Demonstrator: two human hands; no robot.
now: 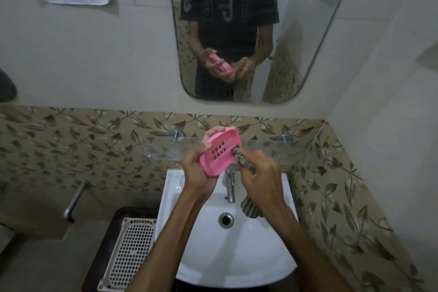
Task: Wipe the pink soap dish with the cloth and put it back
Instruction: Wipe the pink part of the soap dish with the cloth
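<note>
My left hand (201, 170) grips the pink soap dish (219, 150) from its left side, tilted with the slotted inside facing me, above the back of the sink. My right hand (258, 173) holds a patterned brown-and-white cloth (246, 163), and a bunched end of it presses against the dish's right inner edge. The rest of the cloth hangs below my right wrist over the basin.
A white sink (203, 251) with a chrome tap (230, 187) lies below my hands. A glass shelf (272, 149) runs along the leaf-patterned tile wall behind the dish. A mirror (296, 31) hangs above. A white perforated basket (130, 249) sits left of the sink.
</note>
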